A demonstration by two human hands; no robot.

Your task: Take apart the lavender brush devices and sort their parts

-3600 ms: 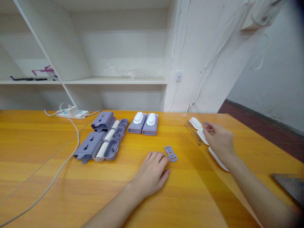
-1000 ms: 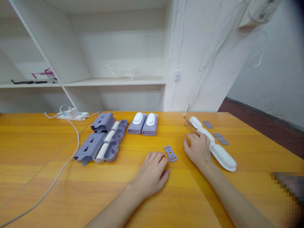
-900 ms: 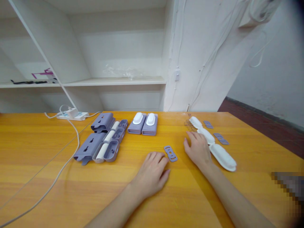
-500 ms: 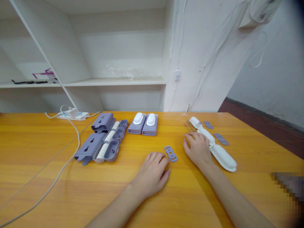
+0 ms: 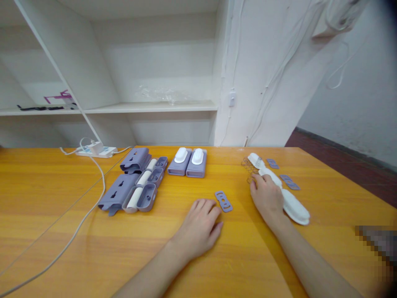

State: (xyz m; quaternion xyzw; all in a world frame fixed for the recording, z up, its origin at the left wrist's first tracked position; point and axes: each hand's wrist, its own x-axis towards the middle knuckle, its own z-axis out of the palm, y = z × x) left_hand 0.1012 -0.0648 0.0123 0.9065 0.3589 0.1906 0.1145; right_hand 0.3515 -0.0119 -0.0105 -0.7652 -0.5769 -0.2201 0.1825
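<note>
head view: the left hand (image 5: 200, 227) rests on the wooden table (image 5: 235, 265), fingers loosely spread, just beside a purple slotted plate (image 5: 223, 201). the right hand (image 5: 267, 198) curls its fingers by wire springs (image 5: 249, 165) near white shells (image 5: 296, 207); whether it grips one, i cannot tell.

The bench (image 5: 124, 252) is orange-yellow, streaked with wood grain. Near its far edge, two lavender-grey boxes (image 5: 195, 170) carry white ovals (image 5: 197, 156); left of them, lavender-grey cases (image 5: 147, 198) hold off-white rolls (image 5: 135, 198). At the far edge's left, a white power strip (image 5: 107, 152) shows blue patches. Toward the right edge, white shells (image 5: 296, 207) lie beside lavender-grey slotted plates (image 5: 289, 182).
</note>
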